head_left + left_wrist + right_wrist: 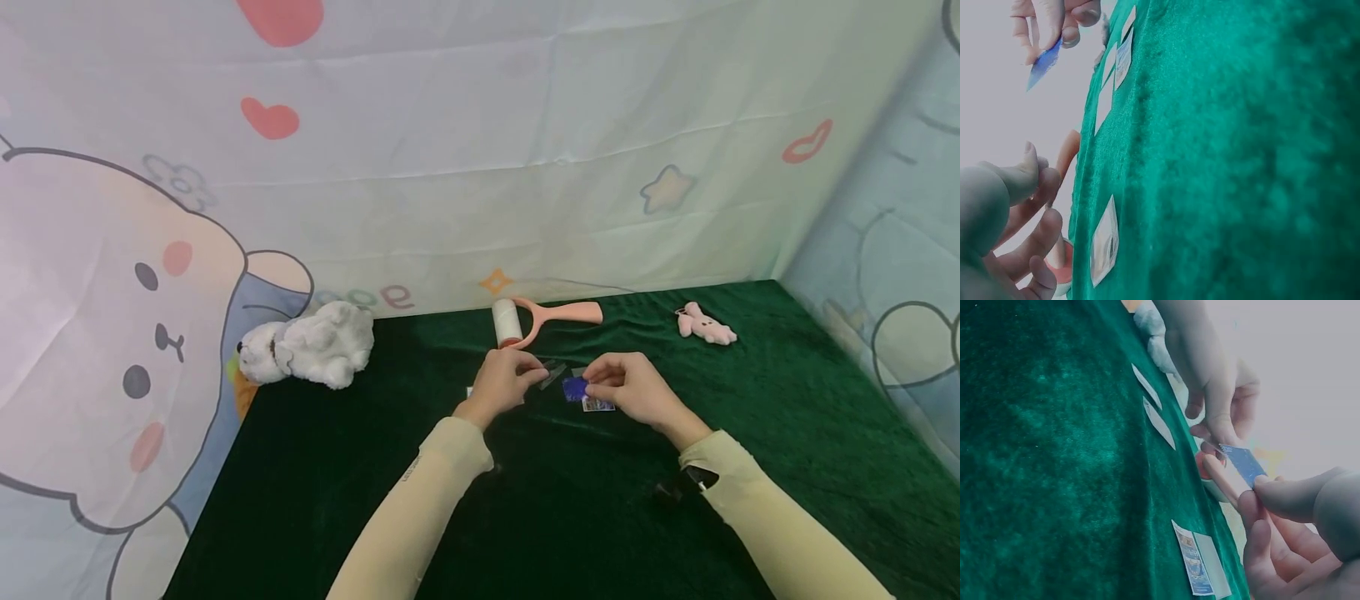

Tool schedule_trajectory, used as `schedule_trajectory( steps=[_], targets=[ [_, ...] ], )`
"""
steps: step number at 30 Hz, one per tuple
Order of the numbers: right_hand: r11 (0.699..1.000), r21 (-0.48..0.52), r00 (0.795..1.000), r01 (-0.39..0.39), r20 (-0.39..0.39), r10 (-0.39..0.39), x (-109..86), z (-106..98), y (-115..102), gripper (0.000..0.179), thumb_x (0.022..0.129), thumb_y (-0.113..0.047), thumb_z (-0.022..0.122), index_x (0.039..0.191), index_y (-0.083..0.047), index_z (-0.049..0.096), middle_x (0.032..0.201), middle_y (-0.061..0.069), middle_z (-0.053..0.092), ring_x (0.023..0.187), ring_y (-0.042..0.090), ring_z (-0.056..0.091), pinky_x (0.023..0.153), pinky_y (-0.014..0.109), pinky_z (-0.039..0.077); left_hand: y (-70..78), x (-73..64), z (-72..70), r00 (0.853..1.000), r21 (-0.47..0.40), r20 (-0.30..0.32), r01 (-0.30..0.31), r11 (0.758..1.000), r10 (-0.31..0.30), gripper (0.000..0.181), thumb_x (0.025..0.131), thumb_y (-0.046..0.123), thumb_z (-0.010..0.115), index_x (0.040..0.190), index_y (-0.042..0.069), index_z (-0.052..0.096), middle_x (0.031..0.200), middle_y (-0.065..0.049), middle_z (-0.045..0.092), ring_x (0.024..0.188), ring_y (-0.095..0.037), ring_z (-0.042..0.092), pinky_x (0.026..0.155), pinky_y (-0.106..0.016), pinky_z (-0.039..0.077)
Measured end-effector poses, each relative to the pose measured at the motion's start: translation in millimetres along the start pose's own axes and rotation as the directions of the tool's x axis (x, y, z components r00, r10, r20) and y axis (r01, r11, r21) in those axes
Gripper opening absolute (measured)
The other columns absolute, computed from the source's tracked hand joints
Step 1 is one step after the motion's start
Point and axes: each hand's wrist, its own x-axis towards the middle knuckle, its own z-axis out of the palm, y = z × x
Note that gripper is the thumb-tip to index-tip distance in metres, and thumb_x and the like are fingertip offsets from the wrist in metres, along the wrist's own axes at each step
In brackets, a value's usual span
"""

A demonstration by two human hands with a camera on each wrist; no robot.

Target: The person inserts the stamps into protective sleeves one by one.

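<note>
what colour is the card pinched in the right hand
Blue; the card in the right hand shows best in the right wrist view.

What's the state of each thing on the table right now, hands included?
right hand: pinches the blue card, held off the cloth
blue card: lifted, between both hands
left hand: fingers curled, beside the blue card; grip unclear
printed card: flat on the green cloth
lint roller: lying flat, untouched
white plush dog: lying on its side
pink plush: lying flat
</note>
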Motion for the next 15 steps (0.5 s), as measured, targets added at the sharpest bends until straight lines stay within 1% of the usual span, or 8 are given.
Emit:
schedule_trajectory(
  steps=[5, 6, 8, 11, 15],
  targets=[
    [0.999, 0.035, 0.999, 0.029, -0.031, -0.028, 1.6, -1.4, -3.6, 0.016, 0.096, -0.005, 0.076, 0.110, 0.001, 0.072, 0.105, 0.016, 0.074, 0.091, 0.022, 0.072, 0.076, 0.025, 0.059, -5.3, -5.5, -5.3, 1.000, -0.003, 0.011, -0.025, 1.000, 0.025, 0.018, 0.101, 0.033, 0.073, 0.108, 0.019, 0.083, 0.101, 0.004, 0.076, 0.085, -0.014, 0.065, 0.083, -0.034, 0.058],
    [0.999, 0.040, 0.999, 0.027, -0.038, -0.025, 2.3, -1.4, -4.0, 0.016, 0.096, -0.005, 0.077, 0.110, 0.000, 0.072, 0.105, 0.015, 0.074, 0.090, 0.022, 0.073, 0.076, 0.025, 0.059, -6.2, -6.6, -6.3, 0.999, -0.008, 0.015, -0.029, 1.000, 0.029, 0.019, 0.101, 0.033, 0.072, 0.108, 0.019, 0.083, 0.102, 0.004, 0.077, 0.086, -0.014, 0.065, 0.084, -0.035, 0.059],
    [0.999, 0.048, 0.999, 0.025, -0.047, -0.022, 3.4, -1.4, -4.7, 0.017, 0.095, -0.006, 0.077, 0.110, 0.000, 0.072, 0.104, 0.015, 0.074, 0.090, 0.021, 0.073, 0.077, 0.024, 0.059, -7.9, -8.9, -7.7, 0.999, -0.014, 0.025, -0.040, 0.999, 0.041, 0.019, 0.101, 0.032, 0.072, 0.109, 0.018, 0.083, 0.102, 0.003, 0.077, 0.086, -0.013, 0.066, 0.084, -0.035, 0.059],
    [0.998, 0.057, 0.998, 0.022, -0.058, -0.019, 5.1, -0.7, -5.5, 0.016, 0.094, -0.006, 0.079, 0.109, -0.001, 0.072, 0.103, 0.014, 0.075, 0.088, 0.021, 0.074, 0.077, 0.025, 0.060, -9.4, -12.3, -9.8, 0.997, -0.020, 0.040, -0.058, 0.998, 0.059, 0.019, 0.102, 0.031, 0.072, 0.109, 0.018, 0.083, 0.102, 0.004, 0.078, 0.085, -0.012, 0.066, 0.081, -0.032, 0.059],
    [0.998, 0.059, 0.997, 0.036, -0.063, -0.032, 6.4, 0.4, -6.9, 0.017, 0.094, -0.007, 0.079, 0.108, -0.001, 0.073, 0.103, 0.014, 0.075, 0.086, 0.020, 0.074, 0.077, 0.025, 0.060, -11.1, -16.8, -12.3, 0.995, -0.045, 0.069, -0.067, 0.997, 0.070, 0.018, 0.103, 0.029, 0.071, 0.109, 0.018, 0.083, 0.097, 0.005, 0.077, 0.082, -0.011, 0.066, 0.076, -0.029, 0.058]
  ],
)
